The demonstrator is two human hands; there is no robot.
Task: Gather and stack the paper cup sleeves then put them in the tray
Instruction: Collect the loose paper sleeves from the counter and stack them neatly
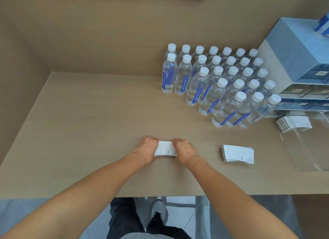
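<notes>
So I've got a small stack of flat white paper cup sleeves lying on the light wood-grain surface, pretty much dead centre in front of me. Its long axis runs left to right across my view, tilted just a touch, with the tiny printed marks sitting at the near right corner.

My left hand is pressed against the left end of the stack and my right hand against the right end, so both grips are closed in on it from the sides, fingers curled down over the short ends. Only the middle strip of the top sleeve shows between my hands. The fingertips themselves are tucked out of sight, so I can't tell how far they wrap underneath.

Off to my right on the same surface there's a second, thicker stack of white paper sleeves, well apart from the one I'm holding, long axis also roughly left to right and the edges fanned a bit.

Further right is the clear plastic tray, and at its far end there's a bundle of white sleeves already sitting in it.

Behind all that is a block of clear water bottles with white caps and blue labels, standing upright in rows, beside a grey-blue drawer unit.
</notes>
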